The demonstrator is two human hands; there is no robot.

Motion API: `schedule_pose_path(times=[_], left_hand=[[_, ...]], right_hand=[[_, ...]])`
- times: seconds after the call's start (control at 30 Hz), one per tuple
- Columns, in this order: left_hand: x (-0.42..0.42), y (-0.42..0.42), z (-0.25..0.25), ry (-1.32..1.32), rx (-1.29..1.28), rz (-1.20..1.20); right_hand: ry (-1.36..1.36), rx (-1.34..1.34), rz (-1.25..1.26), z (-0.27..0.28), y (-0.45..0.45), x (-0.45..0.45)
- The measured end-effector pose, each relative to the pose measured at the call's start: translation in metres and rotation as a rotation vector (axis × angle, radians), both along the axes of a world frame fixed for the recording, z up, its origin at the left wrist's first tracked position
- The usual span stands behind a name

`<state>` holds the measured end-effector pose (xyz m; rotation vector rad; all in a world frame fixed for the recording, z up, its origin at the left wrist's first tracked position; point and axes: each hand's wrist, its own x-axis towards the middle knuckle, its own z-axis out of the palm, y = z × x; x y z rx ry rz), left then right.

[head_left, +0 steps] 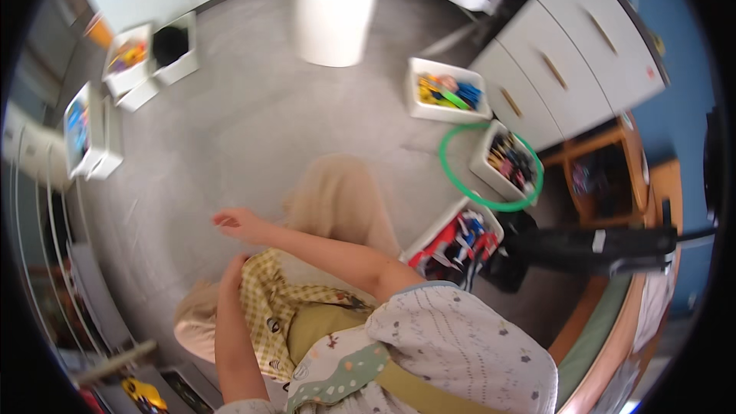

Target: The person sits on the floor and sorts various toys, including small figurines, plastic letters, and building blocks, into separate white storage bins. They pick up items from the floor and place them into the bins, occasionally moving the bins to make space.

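My right hand (240,225) reaches across in front of my body to the left, above the grey floor. Its fingers are loosely curled and apart, and I see nothing in it. My left hand (234,270) is just below it, beside a yellow-and-white gingham cloth (260,284) on my lap. The cloth's edge meets that hand, whose fingers are mostly hidden, so its grip is unclear. My bent knee in beige trousers (339,201) is blurred in front of me. A printed white garment (460,345) with an olive strap (428,388) covers my torso.
White bins of toys (414,112) (489,178) stand at right, with a green hoop (444,161) over one. A bin of red and blue items (425,238) is near my right knee. White drawers (552,57), a tall white bin (333,17) and left-side bins (109,158) surround the floor.
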<state>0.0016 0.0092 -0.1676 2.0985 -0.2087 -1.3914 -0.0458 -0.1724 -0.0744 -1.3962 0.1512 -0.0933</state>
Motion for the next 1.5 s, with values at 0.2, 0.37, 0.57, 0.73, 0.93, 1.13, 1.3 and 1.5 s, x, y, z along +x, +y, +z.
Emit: schedule_pose_path(times=[0.2, 0.37, 0.57, 0.73, 0.93, 1.13, 1.3, 1.5], left_hand=[[-0.001, -0.006, 0.038, 0.002, 0.198, -0.046], [0.006, -0.006, 0.019, -0.088, 0.213, -0.012], [0.016, 0.026, -0.021, -0.114, 0.26, 0.151], [0.007, 0.013, -0.02, -0.209, 0.24, 0.046], [0.016, 0.037, -0.063, -0.235, 0.144, -0.014], [-0.002, -0.002, -0.002, -0.433, -0.043, -0.007], [0.019, -0.052, 0.054, -0.602, -0.478, 0.336], [0.035, -0.137, 0.223, -0.002, -0.853, 0.257]], right_hand=[[-0.479, 0.396, -0.578, 0.077, -0.156, -0.078], [0.007, 0.479, -1.558, -0.031, -0.344, -0.182], [0.403, 0.545, -1.534, -0.061, -0.413, -0.208], [0.435, 0.467, -1.525, -0.092, -0.451, -0.228], [0.437, 0.36, -1.613, -0.077, -0.441, -0.235], [0.405, 0.238, -1.446, -0.04, -0.379, -0.255], [0.429, -0.006, -1.118, 0.049, -0.339, -0.226], [0.289, -0.167, -0.599, 0.169, -0.283, -0.145]])
